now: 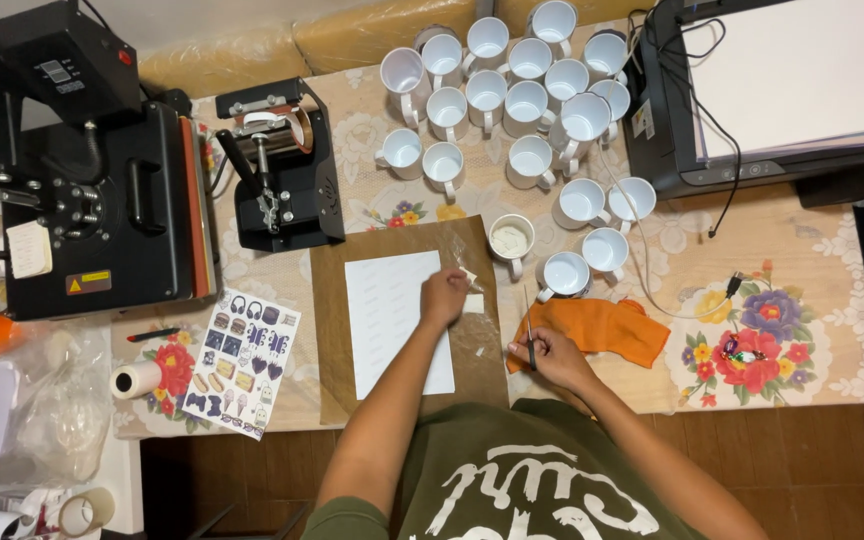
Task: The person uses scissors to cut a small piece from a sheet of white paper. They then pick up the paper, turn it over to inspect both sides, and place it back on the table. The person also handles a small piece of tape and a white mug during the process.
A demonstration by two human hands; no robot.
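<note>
Nearest the camera, at the bottom of the frame, a green printed shirt (512, 490) fills the view, two bare forearms reaching up from it. The left hand (443, 297), just left of centre, pinches a small strip of clear tape or film (467, 275) against the edge of a white sheet (392, 320); the strip is light, limp and probably sticky, best held by its free end. The right hand (550, 355), right of centre, is closed around slim scissors (529, 335), blades pointing up, though the view is too small to be sure. The sheet lies on brown paper (337, 330). Beside it sits an orange cloth (602, 328); white mugs (512, 100) crowd the upper middle, and two black heat presses (102, 190) stand upper left.
</note>
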